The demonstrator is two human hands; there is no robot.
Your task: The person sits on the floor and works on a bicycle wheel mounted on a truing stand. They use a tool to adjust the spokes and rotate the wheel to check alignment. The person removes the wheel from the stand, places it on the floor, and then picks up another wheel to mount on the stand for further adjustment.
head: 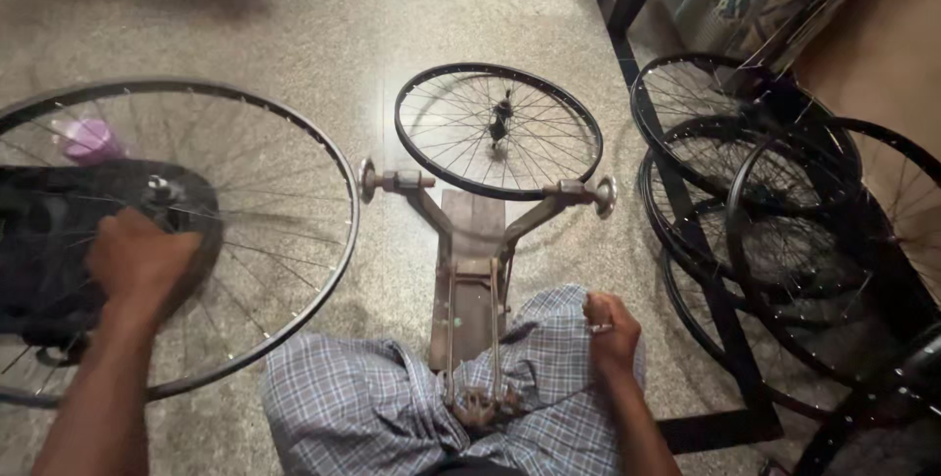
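A large spoked wheel [176, 241] is lain flat over the floor [294, 25] at the left, its rim cut off by the left edge of the view. The left hand [137, 262] is pressed down on it beside the hub [158, 185], fingers curled over the spokes; what, if anything, is pinched cannot be told. A dark bag [44, 250] is seen beneath the spokes, and a small purple thing [90, 140] near the rim's far side.

The right hand [612, 329] is closed into a fist on a small metal tool [600, 328], resting on the checked cloth [392, 393] over the knee. Between the knees a rusty forked stand [470, 260] is set, its arms spread outward to two round ends. A smaller wheel [498, 130] lies flat just beyond the fork, its near rim passing between the arms.

Open floor is left ahead and between the two wheels. At the right, room is closed off by a black frame [720, 319] and a pile of wheels [784, 201] overlapping one another, reaching the right edge.
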